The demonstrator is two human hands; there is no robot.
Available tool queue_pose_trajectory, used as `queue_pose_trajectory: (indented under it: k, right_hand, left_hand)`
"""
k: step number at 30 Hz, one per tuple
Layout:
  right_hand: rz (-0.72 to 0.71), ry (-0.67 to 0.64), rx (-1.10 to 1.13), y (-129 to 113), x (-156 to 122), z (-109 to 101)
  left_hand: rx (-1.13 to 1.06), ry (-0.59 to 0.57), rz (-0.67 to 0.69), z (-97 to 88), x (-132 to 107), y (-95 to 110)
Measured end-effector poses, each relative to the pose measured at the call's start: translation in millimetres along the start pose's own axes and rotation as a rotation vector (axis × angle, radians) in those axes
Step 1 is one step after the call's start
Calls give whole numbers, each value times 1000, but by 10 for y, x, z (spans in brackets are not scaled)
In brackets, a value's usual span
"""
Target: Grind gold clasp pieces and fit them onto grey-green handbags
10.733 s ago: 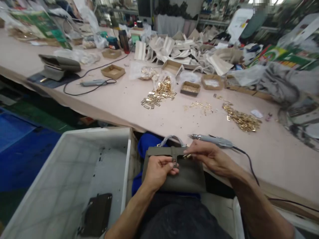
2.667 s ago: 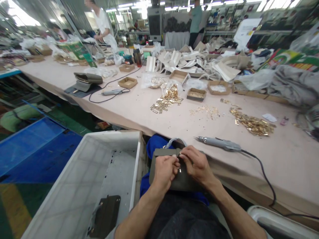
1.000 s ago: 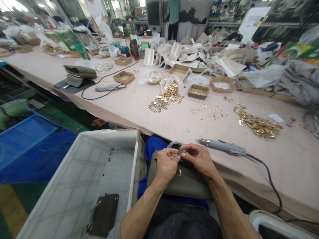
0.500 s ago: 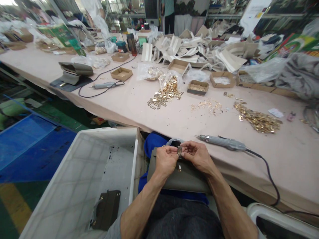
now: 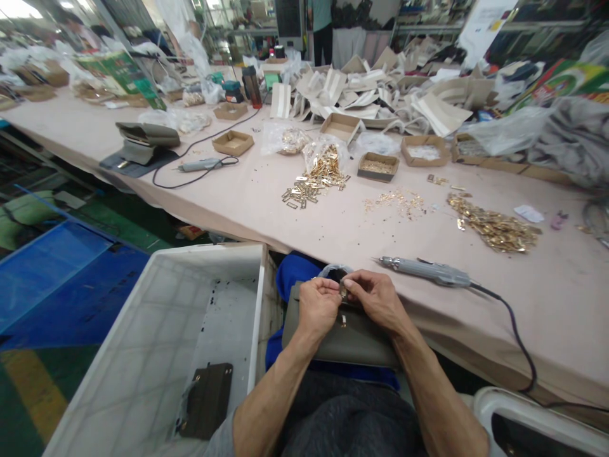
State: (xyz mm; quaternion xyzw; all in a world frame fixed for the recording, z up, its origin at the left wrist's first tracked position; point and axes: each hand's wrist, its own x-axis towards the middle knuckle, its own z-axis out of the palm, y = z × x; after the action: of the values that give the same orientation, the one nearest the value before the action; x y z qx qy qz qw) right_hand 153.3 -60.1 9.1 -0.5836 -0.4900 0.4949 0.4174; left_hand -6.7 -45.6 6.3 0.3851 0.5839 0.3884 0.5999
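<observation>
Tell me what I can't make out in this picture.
All in the head view:
Metal piece: partly hidden by the left hand and right hand.
Bag: top partly hidden behind both hands.
Bin: cut off by the bottom edge.
Gold bits: too small to tell their shape.
Person in teal: head cut off by the top edge.

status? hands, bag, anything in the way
Left hand and right hand pinching small metal fitting over bag. Gold clasp exposed below hands. Corded tool lying on table beside right hand, not blocking.
</observation>
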Motion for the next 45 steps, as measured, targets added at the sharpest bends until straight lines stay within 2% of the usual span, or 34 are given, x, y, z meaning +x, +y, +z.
queue_pose_trajectory:
  k: [8, 12, 17, 23, 29, 33, 39, 45]
  right_hand:
    - [-7, 123, -11, 51, -6, 70]
    - [-34, 129, -15, 84, 7, 54]
    - [-2, 133, 7, 113, 23, 53]
    - [7, 135, 39, 120, 21, 70]
    - [-8, 121, -1, 132, 2, 83]
    - [-7, 128, 8, 128, -11, 99]
    - [-14, 118, 4, 101, -50, 123]
    - [-23, 131, -7, 112, -43, 96]
  left_hand:
    - [44, -42, 146, 29, -44, -63]
    - [-55, -143, 99, 30, -50, -75]
    - [10, 0, 137, 22, -37, -139]
    - [-60, -95, 70, 4, -75, -101]
    - [-145, -34, 54, 55, -80, -78]
    - [-188, -48, 20, 69, -59, -103]
    - [-187, -14, 38, 70, -75, -104]
    - [-197, -45, 9, 75, -95, -121]
